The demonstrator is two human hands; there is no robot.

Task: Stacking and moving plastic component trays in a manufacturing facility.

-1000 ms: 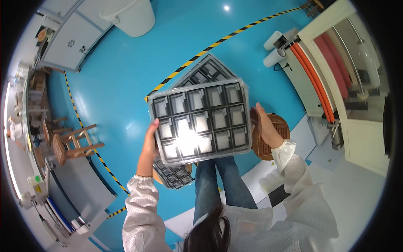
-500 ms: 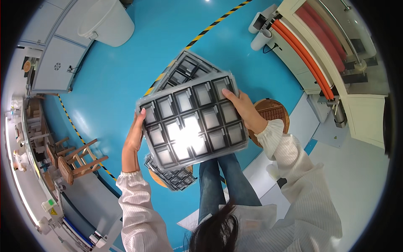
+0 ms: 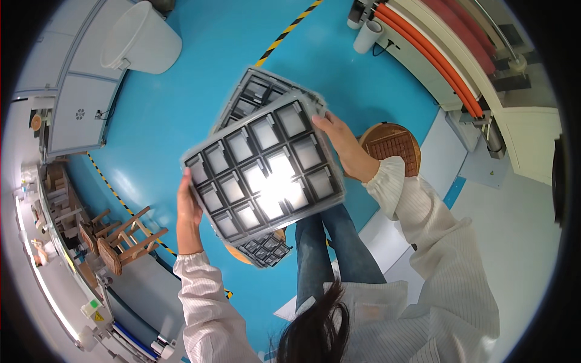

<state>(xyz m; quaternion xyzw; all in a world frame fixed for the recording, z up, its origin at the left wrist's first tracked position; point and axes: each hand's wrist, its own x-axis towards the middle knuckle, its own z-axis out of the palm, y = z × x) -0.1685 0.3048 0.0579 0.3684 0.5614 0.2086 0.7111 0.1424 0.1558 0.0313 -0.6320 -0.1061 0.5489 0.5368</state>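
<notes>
Between my two hands is a clear plastic blister tray (image 3: 235, 158), with rows of square, black-framed pieces in its pockets. It tilts, its right side farther up, and a bright glare covers its lower middle. My left hand (image 3: 189, 209) is closed on the left edge, thumb at the rim. At the upper right edge, my right hand (image 3: 345, 144) grips with its thumb at the rim; the other fingers are hidden underneath. Beyond the far edge, a second similar tray (image 3: 251, 91) shows at another angle, partly covered. Whether the two touch cannot be made out.
Below the held tray, more filled trays (image 3: 266, 249) lie on a round wooden stool (image 3: 239, 254). Another round stool (image 3: 392, 148) stands at right. A white bucket (image 3: 145, 39) is at upper left, wooden stools (image 3: 124, 245) at left, and a machine with orange rollers (image 3: 430, 60) at upper right.
The tray and both hands have shifted slightly left in the picture, and the tray tilts more. My right thumb has slid from over the pieces to the tray's edge.
</notes>
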